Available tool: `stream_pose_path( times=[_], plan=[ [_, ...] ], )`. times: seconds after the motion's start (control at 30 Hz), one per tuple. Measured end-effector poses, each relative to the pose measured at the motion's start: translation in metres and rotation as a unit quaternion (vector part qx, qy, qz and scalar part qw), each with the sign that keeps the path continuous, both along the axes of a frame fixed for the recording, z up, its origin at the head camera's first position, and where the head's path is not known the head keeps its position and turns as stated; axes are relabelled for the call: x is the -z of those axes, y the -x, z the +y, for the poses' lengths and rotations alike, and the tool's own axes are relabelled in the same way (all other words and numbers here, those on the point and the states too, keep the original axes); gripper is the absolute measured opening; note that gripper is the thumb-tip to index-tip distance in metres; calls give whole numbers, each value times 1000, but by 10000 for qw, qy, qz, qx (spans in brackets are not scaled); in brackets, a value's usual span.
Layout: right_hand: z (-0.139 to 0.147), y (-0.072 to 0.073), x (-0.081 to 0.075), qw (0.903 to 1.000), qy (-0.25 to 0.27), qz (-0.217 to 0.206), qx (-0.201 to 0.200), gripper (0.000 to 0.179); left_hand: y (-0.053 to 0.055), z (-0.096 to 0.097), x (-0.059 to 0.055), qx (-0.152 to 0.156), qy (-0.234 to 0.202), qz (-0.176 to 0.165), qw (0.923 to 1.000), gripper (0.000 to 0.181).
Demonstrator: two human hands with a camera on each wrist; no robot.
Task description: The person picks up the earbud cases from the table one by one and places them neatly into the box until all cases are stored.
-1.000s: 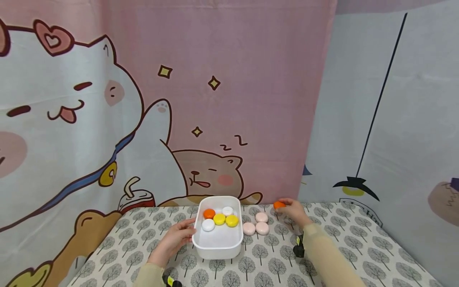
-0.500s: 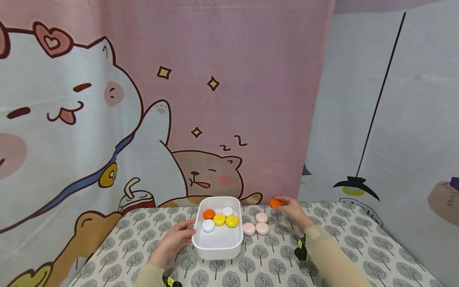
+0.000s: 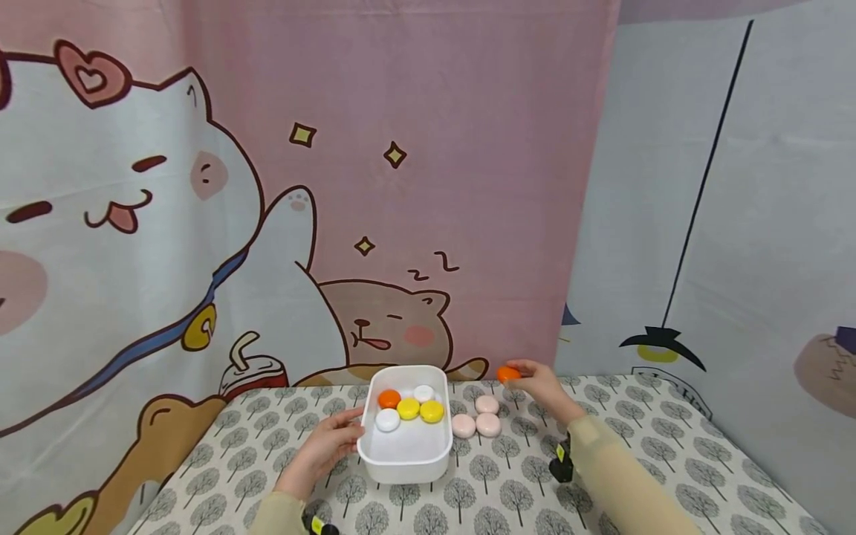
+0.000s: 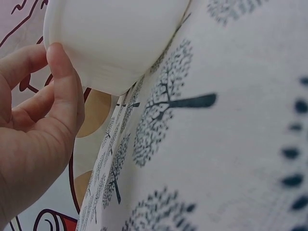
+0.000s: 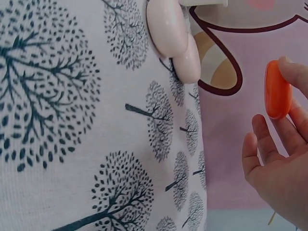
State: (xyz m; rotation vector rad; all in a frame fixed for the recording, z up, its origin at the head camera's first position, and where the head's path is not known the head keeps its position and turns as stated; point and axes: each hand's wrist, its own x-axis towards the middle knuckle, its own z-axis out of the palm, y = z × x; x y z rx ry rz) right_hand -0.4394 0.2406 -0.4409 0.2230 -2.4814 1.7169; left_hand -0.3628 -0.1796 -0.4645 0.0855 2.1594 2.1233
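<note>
My right hand [image 3: 543, 388] pinches a glossy orange rounded disc [image 5: 277, 90] between thumb and fingers, raised above the far part of the table. In the right wrist view the disc is edge-on, with the other fingers loosely bent below it. My left hand [image 3: 329, 446] holds the left side of a white plastic tub [image 3: 405, 472], with thumb and fingers at its rim [image 4: 52, 29]. Inside the tub lie an orange disc [image 3: 389, 399], two yellow discs [image 3: 409, 409] and two white discs [image 3: 387, 420]. Three pale pink discs [image 3: 488, 425] lie on the table right of the tub.
A cloth printed with grey trees [image 3: 484, 469] covers the table. Behind its far edge hangs a pink and white curtain [image 3: 481, 186] with cartoon animals. Black wrist devices [image 3: 560, 462] sit on both forearms.
My right hand has lifted the orange disc from the far part of the table and carried it slightly left. The left hand and the tub hold their places.
</note>
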Motion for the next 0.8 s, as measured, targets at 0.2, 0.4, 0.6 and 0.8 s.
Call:
stream_pose_path(
  times=[0.2, 0.4, 0.6, 0.8],
  plan=[
    [-5, -3, -7, 9999, -106, 65, -57, 56, 0, 0, 0, 7, -15, -48, 10000, 54],
    [-11, -7, -14, 9996, -276, 79, -59, 55, 0, 0, 0, 1, -57, -145, 9999, 55],
    [-17, -9, -22, 9994, -309, 75, -127, 55, -2, 1, 0, 11, -162, -105, 9998, 53],
    [-25, -8, -29, 9988, -339, 130, -336, 54, -1, -1, 2, 58, -224, -2, 9997, 54]
  ],
)
